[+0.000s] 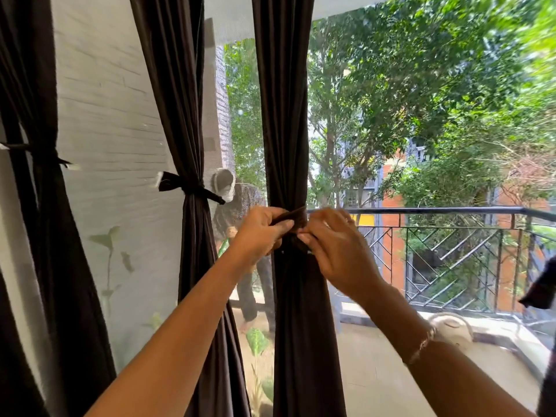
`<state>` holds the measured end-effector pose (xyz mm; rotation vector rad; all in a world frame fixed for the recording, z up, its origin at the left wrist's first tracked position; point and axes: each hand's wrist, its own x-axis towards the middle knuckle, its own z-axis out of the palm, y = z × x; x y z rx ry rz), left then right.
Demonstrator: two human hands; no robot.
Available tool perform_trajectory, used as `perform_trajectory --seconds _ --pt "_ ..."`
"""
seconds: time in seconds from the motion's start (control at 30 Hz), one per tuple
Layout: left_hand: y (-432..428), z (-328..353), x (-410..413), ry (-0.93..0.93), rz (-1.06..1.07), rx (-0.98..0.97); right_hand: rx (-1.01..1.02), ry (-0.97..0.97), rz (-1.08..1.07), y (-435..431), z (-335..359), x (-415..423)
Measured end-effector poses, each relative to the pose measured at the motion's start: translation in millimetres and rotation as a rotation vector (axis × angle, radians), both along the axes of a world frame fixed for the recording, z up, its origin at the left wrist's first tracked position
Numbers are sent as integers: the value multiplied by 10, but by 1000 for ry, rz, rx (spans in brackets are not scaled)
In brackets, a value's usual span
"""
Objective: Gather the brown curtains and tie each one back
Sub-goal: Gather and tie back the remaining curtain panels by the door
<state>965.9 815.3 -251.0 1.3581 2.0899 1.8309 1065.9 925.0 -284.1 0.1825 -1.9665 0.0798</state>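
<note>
Head view. Three brown curtains hang at a wide window, each drawn into a narrow column.

The centre curtain (287, 115) hangs straight down the middle of the frame, gathered at waist height where a brown tie strip (293, 217) wraps it. The left hand (261, 231) meets the curtain from the left, its fingers curled round one end of the strip. The right hand (332, 246) meets it from the right, thumb and fingertips pinched on the strip at the front of the bundle. This hand is slightly blurred. The two hands almost touch across the curtain. A thin bracelet (421, 346) sits on the right wrist.

Left of them, the second curtain (177, 85) is bound by a knotted tie (192, 186) with both ends sticking out. The far-left curtain (33, 85) carries a similar tie (40, 152).

Behind the glass are a grey brick wall (108, 100), a bent-over person in a cap (237, 206), a metal balcony railing (436, 210), a tiled balcony floor (376, 371) and leafy trees (421, 85).
</note>
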Motion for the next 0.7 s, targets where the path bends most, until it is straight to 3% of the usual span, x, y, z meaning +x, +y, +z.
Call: perform_trajectory --seconds 0.1,0.2,0.3,0.37,0.43,0.5,0.7 --pt "-38 -13 67 125 -31 -1 202 -29 97 98 300 -107" --pt "-68 -83 92 289 -25 -58 193 -59 136 154 514 -238" --pt "-4 -200 32 568 344 -47 157 -45 134 153 597 -409" --pt "40 -245 76 641 564 52 67 -48 158 153 626 -496" --pt "45 -296 105 678 642 154 -18 -49 199 132 637 -565" --pt "57 -351 100 843 670 210 -61 -70 208 113 646 -607" --pt "34 -360 -103 1339 892 143 -100 -68 189 55 699 -707"
